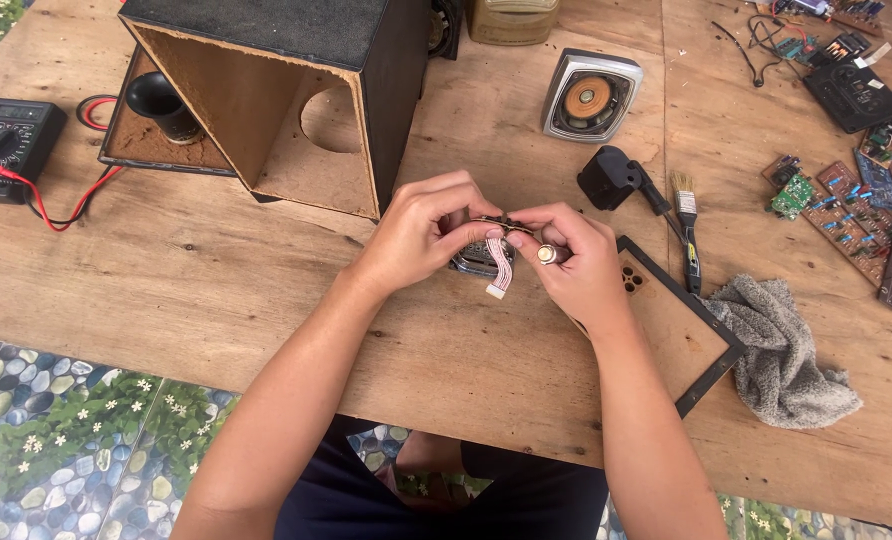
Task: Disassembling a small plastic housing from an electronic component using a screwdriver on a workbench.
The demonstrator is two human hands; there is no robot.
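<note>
Two hands work over the middle of the wooden surface point(216, 290), near its front edge. The left hand point(421, 232) and right hand point(571, 262) both grasp one small speaker unit point(476, 258), held just above the surface, its long axis running left to right. One striped ribbon cable point(500, 268) hangs from it toward the front edge (loose end free). Right: one grey rag point(781, 355), one paintbrush point(685, 225). Farther: one open speaker cabinet point(276, 95), one multimeter point(6, 145), one silver speaker point(591, 95).
</note>
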